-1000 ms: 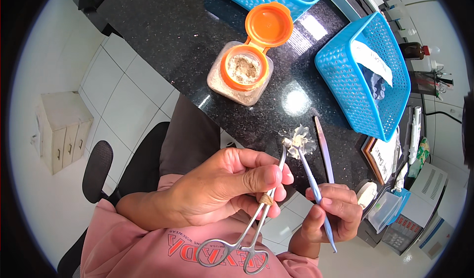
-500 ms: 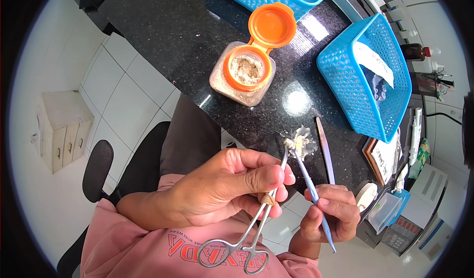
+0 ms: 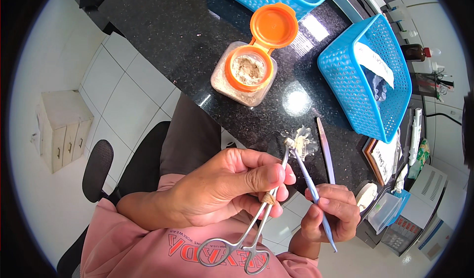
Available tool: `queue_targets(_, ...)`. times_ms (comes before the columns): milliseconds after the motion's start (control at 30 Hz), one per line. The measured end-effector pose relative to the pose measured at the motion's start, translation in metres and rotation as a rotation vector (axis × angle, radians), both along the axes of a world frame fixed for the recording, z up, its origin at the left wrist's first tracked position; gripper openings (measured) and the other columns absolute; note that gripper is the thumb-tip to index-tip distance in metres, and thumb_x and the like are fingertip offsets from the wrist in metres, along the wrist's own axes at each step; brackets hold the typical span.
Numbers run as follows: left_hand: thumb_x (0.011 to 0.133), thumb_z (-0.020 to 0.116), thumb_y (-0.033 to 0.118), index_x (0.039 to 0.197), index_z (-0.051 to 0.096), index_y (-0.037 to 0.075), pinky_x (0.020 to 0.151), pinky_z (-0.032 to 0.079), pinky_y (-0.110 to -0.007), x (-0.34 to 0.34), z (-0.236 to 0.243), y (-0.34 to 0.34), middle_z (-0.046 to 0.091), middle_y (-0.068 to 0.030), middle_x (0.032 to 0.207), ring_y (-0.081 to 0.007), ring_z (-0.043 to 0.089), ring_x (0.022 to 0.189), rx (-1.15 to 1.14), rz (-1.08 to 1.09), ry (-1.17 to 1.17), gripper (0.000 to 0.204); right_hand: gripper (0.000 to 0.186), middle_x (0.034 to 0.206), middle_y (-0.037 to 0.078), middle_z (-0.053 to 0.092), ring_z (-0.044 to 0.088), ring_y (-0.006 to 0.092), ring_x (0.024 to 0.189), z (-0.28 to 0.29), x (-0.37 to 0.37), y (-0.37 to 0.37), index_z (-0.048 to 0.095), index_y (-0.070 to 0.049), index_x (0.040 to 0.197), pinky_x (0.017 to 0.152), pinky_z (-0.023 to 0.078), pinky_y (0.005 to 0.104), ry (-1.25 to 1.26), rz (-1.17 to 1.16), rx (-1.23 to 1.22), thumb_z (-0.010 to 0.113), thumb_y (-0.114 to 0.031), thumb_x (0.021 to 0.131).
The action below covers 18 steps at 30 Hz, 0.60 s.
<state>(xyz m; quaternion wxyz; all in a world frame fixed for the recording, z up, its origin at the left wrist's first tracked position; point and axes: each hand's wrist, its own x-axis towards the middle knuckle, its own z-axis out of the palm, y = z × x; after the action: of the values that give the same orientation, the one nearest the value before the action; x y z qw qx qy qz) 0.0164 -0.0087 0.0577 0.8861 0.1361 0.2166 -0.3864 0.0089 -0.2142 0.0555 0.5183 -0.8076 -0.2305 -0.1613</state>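
My left hand [image 3: 232, 186] grips metal locking forceps [image 3: 253, 222], with a tan band wrapped round the shanks and the finger rings toward my shirt. A small whitish piece [image 3: 289, 142] sits at the jaws. My right hand [image 3: 332, 213] pinches a slim blue-handled tool [image 3: 308, 178], its tip touching or very close to that piece; the contact is too small to tell. Just beyond both tips, a cream-coloured paste [image 3: 301, 141] is smeared on the black countertop. A second slim tool, purplish-blue with a darker end [image 3: 324, 147], lies to the right of the smear.
An uncapped square jar [image 3: 247, 96] of beige powder, its orange lid [image 3: 274, 25] flipped back, stands ahead. Blue perforated baskets [image 3: 340, 83] are at the back and right. A wooden-edged pad [image 3: 380, 162], a white round object [image 3: 366, 196] and a white pen [image 3: 415, 135] lie at right.
Almost nothing differs. The jar and baskets sit very slightly farther right in the picture; both hands keep their grips and places.
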Motion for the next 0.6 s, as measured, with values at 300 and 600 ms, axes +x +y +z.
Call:
queue_targets(300, 0.086, 0.066, 0.032, 0.095, 0.058, 0.0, 0.061, 0.054, -0.028, 0.0002, 0.0004, 0.0004, 0.062, -0.0058, 0.075, -0.0154, 0.063, 0.065, 0.01, -0.01, -0.006, 0.035, 0.019, 0.074, 0.015, 0.063, 0.066, 0.0224, 0.061, 0.0002, -0.0006, -0.0025, 0.056, 0.001, 0.084, 0.053, 0.053, 0.0282, -0.014, -0.039, 0.016, 0.071, -0.003, 0.074)
queue_targets(600, 0.087, 0.064, 0.035, 0.096, 0.058, 0.0, 0.059, 0.052, -0.025, 0.0022, 0.0029, 0.001, 0.062, -0.0044, 0.075, -0.0134, 0.063, 0.064, 0.01, -0.013, -0.001, 0.036, 0.017, 0.07, 0.018, 0.063, 0.064, 0.0195, 0.059, 0.0002, -0.0027, -0.0026, 0.053, 0.002, 0.08, 0.052, 0.05, 0.0257, 0.067, -0.149, -0.089, 0.068, -0.002, 0.074)
